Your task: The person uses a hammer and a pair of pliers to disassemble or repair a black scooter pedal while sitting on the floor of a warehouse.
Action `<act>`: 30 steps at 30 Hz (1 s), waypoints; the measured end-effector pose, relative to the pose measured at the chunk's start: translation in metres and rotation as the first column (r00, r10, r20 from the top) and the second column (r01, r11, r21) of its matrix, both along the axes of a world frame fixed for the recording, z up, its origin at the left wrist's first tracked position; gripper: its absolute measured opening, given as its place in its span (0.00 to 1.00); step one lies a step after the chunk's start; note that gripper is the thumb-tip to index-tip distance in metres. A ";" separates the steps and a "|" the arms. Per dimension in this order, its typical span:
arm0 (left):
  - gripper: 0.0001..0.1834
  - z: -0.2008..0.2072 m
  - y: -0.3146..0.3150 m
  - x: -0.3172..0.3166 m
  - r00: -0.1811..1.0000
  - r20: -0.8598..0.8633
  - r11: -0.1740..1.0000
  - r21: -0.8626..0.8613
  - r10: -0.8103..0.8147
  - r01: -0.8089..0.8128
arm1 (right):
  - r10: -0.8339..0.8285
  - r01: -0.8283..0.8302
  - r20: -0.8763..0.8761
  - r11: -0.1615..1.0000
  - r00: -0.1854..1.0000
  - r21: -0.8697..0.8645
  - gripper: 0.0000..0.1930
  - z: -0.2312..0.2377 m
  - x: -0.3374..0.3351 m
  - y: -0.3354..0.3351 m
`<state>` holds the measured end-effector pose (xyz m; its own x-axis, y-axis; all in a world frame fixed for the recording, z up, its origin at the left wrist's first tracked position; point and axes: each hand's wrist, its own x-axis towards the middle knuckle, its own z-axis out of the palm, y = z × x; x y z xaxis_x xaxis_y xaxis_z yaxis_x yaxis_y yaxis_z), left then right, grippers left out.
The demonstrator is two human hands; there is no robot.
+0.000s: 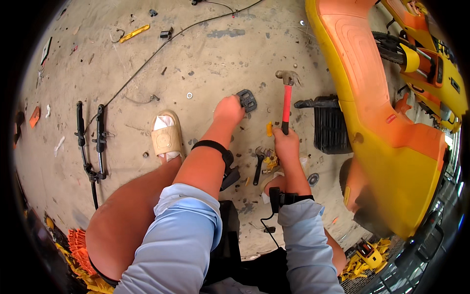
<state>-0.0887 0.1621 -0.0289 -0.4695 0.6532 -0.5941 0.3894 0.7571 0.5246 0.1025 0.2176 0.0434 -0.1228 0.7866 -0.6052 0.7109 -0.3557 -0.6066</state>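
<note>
"While both your hands are out over the concrete floor, what does each one have?"

"Your left hand has its fingers closed on one edge of a black pedal, and the rest of the pedal sticks out past your knuckles, toward the right. Your right hand has its fingers wrapped around the black grip of a hammer. The red part of the handle points away from you, with the claw head at the far end."

"Do your pedal and your hammer touch?"

"No, they are apart: the pedal is on your left, the hammer to the right of it, with its head a little farther from you. Whether the pedal touches the floor, I can't tell from above."

"What lies near your right hand?"

"Just left of it you have a small yellow piece. Closer to you lies a wrench with a black handle, beside some yellow scraps. On your right a black ribbed piece sits next to a big yellow and orange bike body."

"And over on your left?"

"Your left foot wears a tan sandal. Beyond it, toward the pedal, is a washer. Well to the left lies a black two-legged fork."
</note>
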 end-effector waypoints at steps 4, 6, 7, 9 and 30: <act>0.11 -0.008 -0.008 0.006 0.996 -0.058 0.992 0.111 0.067 -0.060 | 0.038 -0.042 0.035 0.989 0.999 0.138 0.14 0.026 -0.021 0.012; 0.11 -0.014 -0.011 0.004 0.994 -0.049 0.985 0.150 0.098 -0.090 | 0.065 -0.053 -0.052 0.979 0.997 0.199 0.14 0.056 -0.037 0.023; 0.11 -0.017 -0.015 0.005 0.991 -0.039 0.976 0.183 0.130 -0.121 | 0.096 -0.058 -0.136 0.965 0.986 0.254 0.14 0.068 -0.040 0.023; 0.12 -0.015 -0.018 -0.001 0.993 0.003 0.981 0.153 0.122 -0.121 | 0.060 0.014 -0.321 0.975 0.945 0.221 0.13 0.079 -0.041 0.020; 0.18 0.002 -0.030 -0.017 0.774 0.541 0.939 -0.101 0.330 -0.330 | 0.027 -0.019 0.060 0.993 0.998 -0.120 0.13 -0.054 0.025 -0.040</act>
